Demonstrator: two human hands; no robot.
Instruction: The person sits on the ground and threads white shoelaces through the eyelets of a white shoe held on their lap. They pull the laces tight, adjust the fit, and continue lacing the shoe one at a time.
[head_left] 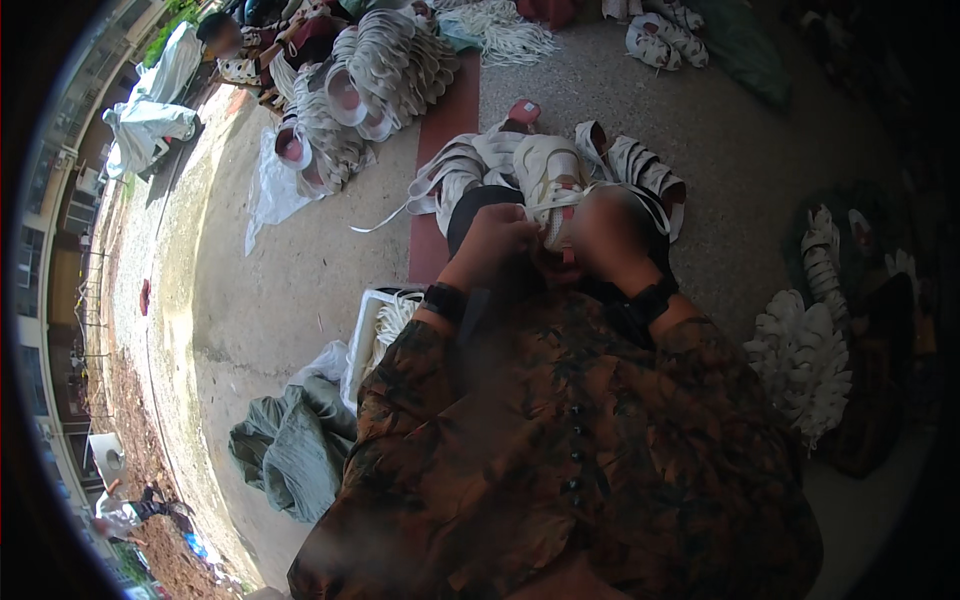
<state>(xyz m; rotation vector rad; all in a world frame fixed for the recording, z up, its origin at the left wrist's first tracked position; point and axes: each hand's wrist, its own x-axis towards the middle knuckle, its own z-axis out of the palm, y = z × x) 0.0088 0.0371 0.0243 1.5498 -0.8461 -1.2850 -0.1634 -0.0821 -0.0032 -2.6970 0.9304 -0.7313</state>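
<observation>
Holds a cream shoe (548, 165) between the two hands, in front of the body, directly beyond the fingers and with red parts at the nearer end. Has the left hand (500, 235) at the left edge of this shoe, with fingers curled inward; seems to pinch a white lace (540, 207) there, but cannot say it surely. Has the right hand (612, 235) at the right edge, quite blurred; cannot tell whether spread, pressed together or pinching.

Finds pale uppers (470, 165) just beyond the left fingers, and banded uppers (640, 165) just beyond the right ones, so has rather little room forward. Meets, left of the fingers and closer to the body, the rim of a white box (355, 345) with pale laces (395, 320) inside. Has wider room to the left, over the concrete ground (280, 285), and also to the right, as far as a white bundle (800, 350). Sees a large heap of uppers (395, 70) well apart, beyond the left fingers.
</observation>
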